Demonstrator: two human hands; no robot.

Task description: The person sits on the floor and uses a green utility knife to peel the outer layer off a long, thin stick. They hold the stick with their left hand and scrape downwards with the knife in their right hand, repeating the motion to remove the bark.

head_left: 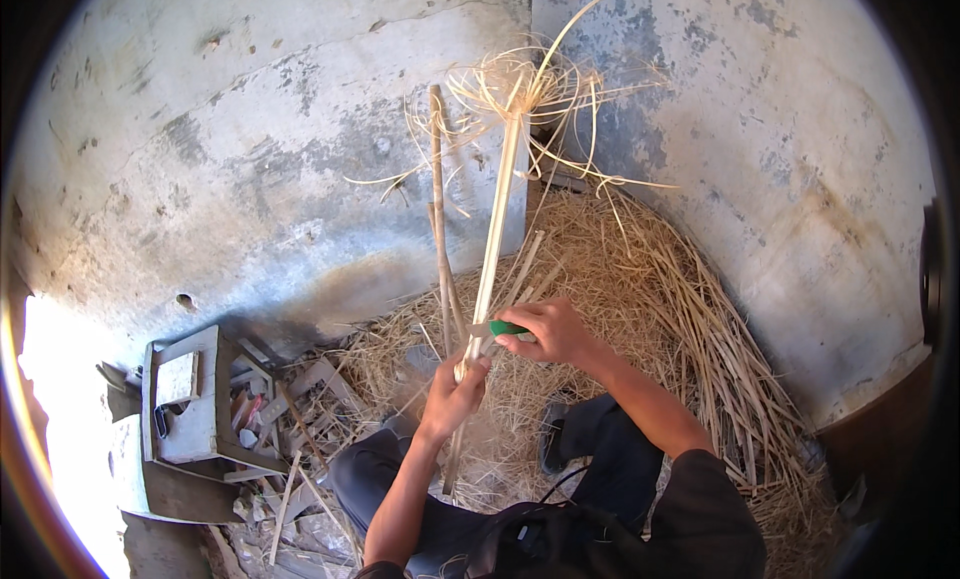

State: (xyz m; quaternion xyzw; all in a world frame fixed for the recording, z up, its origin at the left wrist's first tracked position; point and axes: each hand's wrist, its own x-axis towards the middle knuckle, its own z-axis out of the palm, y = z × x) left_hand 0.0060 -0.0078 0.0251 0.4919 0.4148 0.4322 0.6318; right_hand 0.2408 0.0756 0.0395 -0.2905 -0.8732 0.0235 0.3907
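A long pale split-wood strip [497,219], perhaps bamboo, slants up from between my knees toward the wall corner. Thin curled shavings [520,87] bunch around its far end. My left hand [455,394] is closed around the strip's lower part. Just above it, my right hand [545,331] grips a knife with a green handle [507,328]. The knife's metal blade [483,332] lies against the strip. Part of the handle is hidden by my right fingers.
Two thin brown poles [440,179] lean on the wall left of the strip. Straw-like shavings [600,249] cover the floor, with long strips [735,379] piled along the right wall. A worn wooden box-like stand [190,419] and scrap wood [325,379] lie at left.
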